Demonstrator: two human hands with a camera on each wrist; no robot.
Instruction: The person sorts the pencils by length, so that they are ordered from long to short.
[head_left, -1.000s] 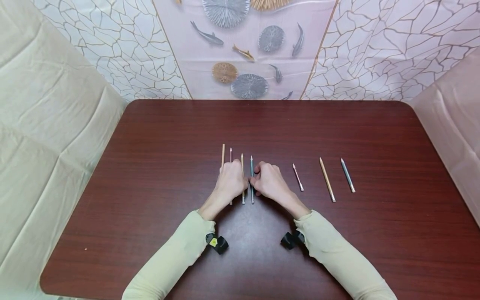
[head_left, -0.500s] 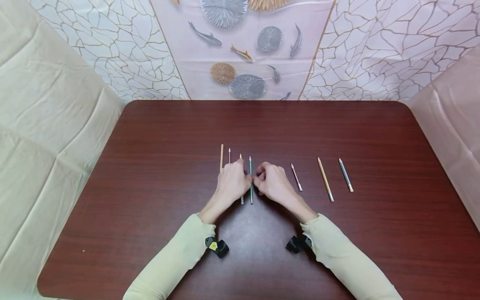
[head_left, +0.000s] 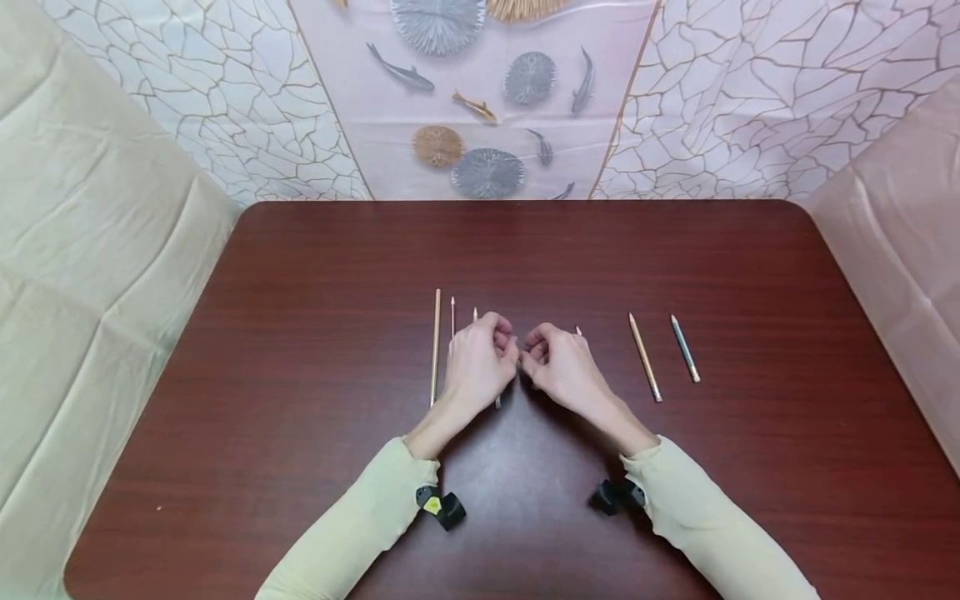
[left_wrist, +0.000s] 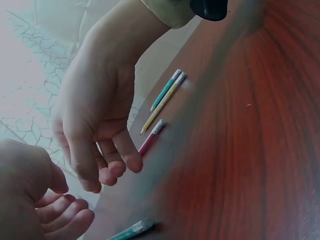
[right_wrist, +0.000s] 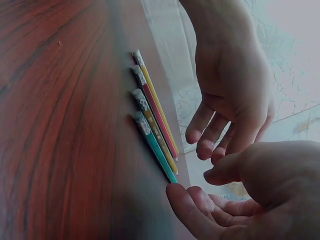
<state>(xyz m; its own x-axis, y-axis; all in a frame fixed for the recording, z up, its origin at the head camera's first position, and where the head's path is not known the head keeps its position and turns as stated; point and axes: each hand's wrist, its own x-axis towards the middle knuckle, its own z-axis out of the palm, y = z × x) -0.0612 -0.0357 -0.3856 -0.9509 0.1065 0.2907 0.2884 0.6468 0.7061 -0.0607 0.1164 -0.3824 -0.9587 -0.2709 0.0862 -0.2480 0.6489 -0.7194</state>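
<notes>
My left hand [head_left: 480, 362] hovers over a row of pencils, its fingers loosely bent with nothing between them. It partly covers a yellow pencil [head_left: 475, 314] and a teal pencil [head_left: 498, 403]; a red pencil [head_left: 453, 312] and a longer yellow pencil [head_left: 435, 350] lie to its left. All of this row shows in the right wrist view, with the teal pencil [right_wrist: 159, 150] nearest my right hand [right_wrist: 220, 215]. That hand's thumb and fingers are apart and empty. In the head view my right hand [head_left: 566, 371] hides most of a short red pencil [head_left: 578, 331].
Farther right on the dark red-brown table [head_left: 345, 250] lie a yellow pencil [head_left: 645, 357] and a short teal pencil [head_left: 685, 348]. A patterned cloth [head_left: 487, 108] hangs behind the table's far edge, and pale cloth [head_left: 90, 275] covers the left side.
Both hands have shifted right relative to the left row of pencils. The left hand now covers most of the teal pencil, and the right covers the short red one. The head view has turned slightly.
</notes>
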